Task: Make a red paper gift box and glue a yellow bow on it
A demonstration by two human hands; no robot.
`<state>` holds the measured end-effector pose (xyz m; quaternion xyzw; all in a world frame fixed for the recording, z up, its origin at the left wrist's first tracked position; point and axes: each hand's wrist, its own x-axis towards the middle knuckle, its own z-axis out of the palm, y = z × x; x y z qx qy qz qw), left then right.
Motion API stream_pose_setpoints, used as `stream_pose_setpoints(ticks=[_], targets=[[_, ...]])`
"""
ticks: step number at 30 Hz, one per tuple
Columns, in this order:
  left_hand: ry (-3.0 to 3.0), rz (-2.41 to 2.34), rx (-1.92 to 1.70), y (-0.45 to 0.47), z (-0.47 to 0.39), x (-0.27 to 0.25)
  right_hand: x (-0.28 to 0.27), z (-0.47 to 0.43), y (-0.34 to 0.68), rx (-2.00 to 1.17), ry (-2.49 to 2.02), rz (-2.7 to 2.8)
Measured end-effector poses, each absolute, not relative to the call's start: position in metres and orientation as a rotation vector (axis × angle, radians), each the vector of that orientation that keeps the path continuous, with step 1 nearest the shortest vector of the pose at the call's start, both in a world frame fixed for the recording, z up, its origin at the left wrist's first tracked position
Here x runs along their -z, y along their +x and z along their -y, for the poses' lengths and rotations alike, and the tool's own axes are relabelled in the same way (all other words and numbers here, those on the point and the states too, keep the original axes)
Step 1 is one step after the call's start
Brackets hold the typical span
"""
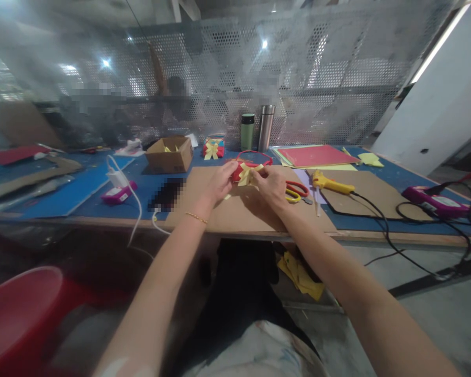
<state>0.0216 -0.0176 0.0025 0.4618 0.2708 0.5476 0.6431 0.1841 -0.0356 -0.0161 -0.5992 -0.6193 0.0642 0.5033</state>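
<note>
My left hand (223, 180) grips the left side of a small red bag (237, 172) with a thin looped red handle (255, 152). A pale yellow bow (246, 175) sits on the bag's front. The fingers of my right hand (271, 184) are pinched on the right side of this bow. Both hands are just above a brown cardboard sheet (235, 212). Right beside my right hand lie scissors (294, 195) with red and yellow handles. Fingers cover much of the bag.
A yellow glue gun (332, 183) with a black cord rests on another cardboard piece (372, 193) at right. Behind stand a cardboard box (169, 159), a red-and-blue item with a yellow bow (213, 148), a green bottle (247, 133), a steel flask (266, 130) and red sheets (316, 155).
</note>
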Motion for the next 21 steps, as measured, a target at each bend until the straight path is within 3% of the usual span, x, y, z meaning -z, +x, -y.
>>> stream_pose_setpoints(ticks=[21], targets=[[1.08, -0.59, -1.248, 0.0211, 0.0128, 0.0021, 0.0119, 0.0378, 0.1828, -0.237, -1.442, 1.468]])
